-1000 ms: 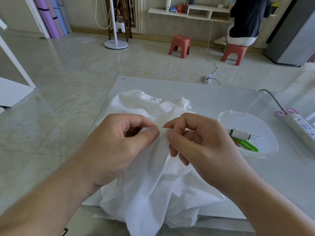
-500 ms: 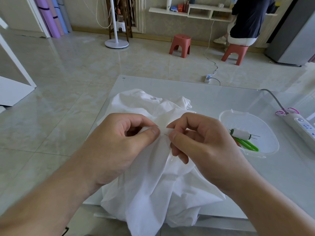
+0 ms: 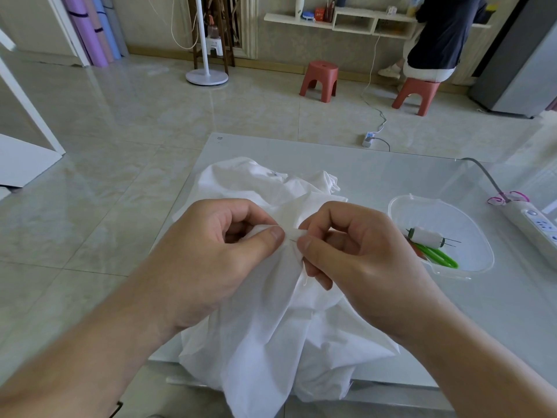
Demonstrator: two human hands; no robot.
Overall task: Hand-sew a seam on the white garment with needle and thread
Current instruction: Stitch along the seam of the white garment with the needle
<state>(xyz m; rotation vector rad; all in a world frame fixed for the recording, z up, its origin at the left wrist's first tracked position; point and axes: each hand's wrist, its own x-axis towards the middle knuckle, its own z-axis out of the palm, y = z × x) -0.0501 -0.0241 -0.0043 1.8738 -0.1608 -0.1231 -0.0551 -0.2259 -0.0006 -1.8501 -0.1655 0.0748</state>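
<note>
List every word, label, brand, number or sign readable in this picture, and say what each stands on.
None can be read.
Small mark near the far corner of the glass table: too small to read.
Grey print on the white garment near its far folds: blurred.
Markings on the power strip: too small.
Labels on items on the wall shelf: blurred.

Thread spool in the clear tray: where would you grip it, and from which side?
Pinch the thread spool across its white middle, from above. It lies on its side in the clear tray, with needles sticking out of its right end.
</note>
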